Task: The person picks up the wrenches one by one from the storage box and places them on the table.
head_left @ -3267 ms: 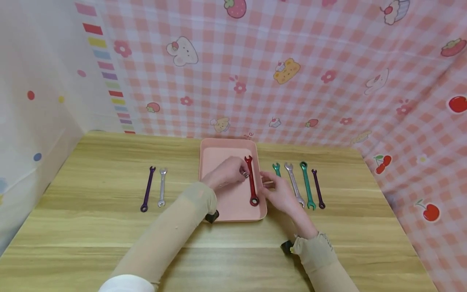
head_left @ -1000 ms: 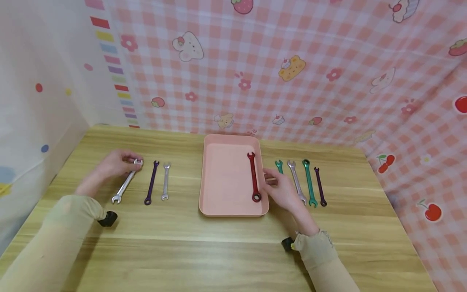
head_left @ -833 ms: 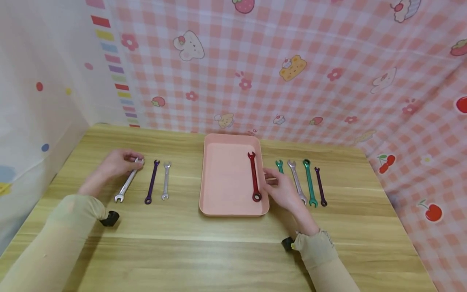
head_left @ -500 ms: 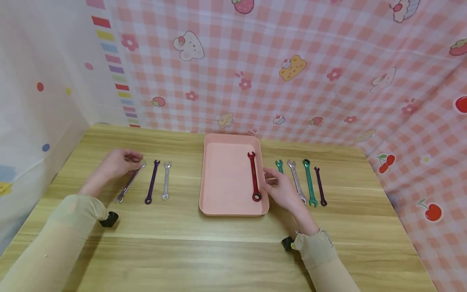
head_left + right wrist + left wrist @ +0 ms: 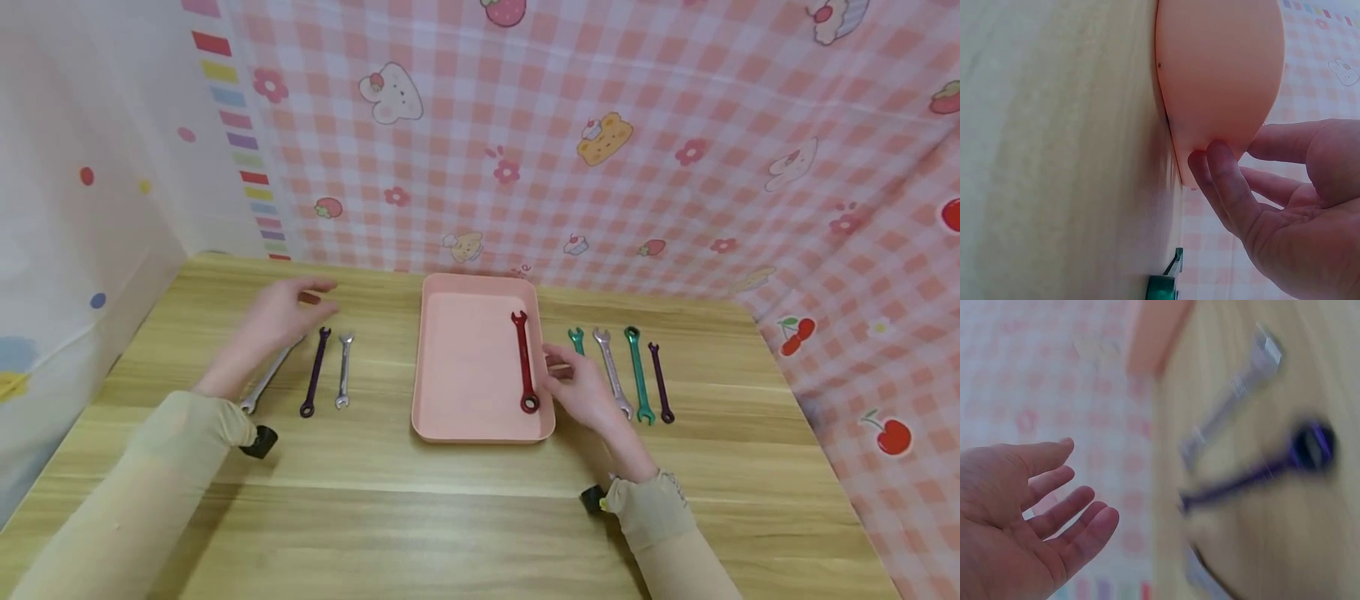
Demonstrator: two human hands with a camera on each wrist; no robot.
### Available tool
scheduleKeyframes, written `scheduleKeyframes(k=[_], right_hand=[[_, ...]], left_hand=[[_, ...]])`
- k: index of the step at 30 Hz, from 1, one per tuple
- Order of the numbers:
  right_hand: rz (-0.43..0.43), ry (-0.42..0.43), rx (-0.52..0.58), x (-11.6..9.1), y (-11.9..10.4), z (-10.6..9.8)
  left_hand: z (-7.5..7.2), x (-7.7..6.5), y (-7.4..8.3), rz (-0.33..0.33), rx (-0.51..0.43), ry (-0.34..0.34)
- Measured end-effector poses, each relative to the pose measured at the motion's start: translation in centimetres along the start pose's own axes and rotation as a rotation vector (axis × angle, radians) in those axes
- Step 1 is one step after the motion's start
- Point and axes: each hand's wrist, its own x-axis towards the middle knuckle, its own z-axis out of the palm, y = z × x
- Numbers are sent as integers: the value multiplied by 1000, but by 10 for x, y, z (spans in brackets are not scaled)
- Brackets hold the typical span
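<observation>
My left hand [image 5: 281, 317] hovers empty over the left part of the table, its fingers loosely spread. Partly behind it lies a silver wrench [image 5: 266, 385]. Just right of that are a purple wrench [image 5: 315, 373] and a smaller silver wrench [image 5: 344, 372], both blurred in the left wrist view. The fingertips of my right hand [image 5: 583, 390] rest against the outer right wall of a pink tray [image 5: 457, 429]; the right wrist view shows this touch [image 5: 1285, 206]. Inside the tray, along its right side, a red wrench [image 5: 525, 367] lies lengthwise.
Right of the tray lie a green wrench [image 5: 575, 337] partly covered by my right hand, a silver wrench [image 5: 612, 373], a longer green wrench [image 5: 639, 375] and a purple wrench [image 5: 661, 383]. A pink checked cloth [image 5: 465, 133] hangs behind the table [image 5: 450, 517].
My left hand left the tray and set a silver wrench down at the left of the row. It has since let go and moved up and right. My right hand stays at the tray.
</observation>
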Motion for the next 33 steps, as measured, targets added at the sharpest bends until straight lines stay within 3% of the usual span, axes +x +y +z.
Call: scheduleKeyframes(k=[6, 11, 15, 23, 27, 33], right_hand=[[13, -7, 6, 0, 1, -2], [16, -5, 4, 1, 3, -2], [11, -1, -1, 1, 3, -3], [15, -5, 6, 0, 3, -4], [10, -10, 7, 0, 2, -3], [-12, -8, 10, 0, 1, 0]], left_hand=[[26, 10, 58, 125, -89, -40], [51, 24, 93, 215, -136, -92], [69, 38, 115, 247, -168, -146], [105, 57, 145, 326, -180, -232], [118, 63, 153, 333, -169, -277], [140, 66, 156, 358, -160, -284]])
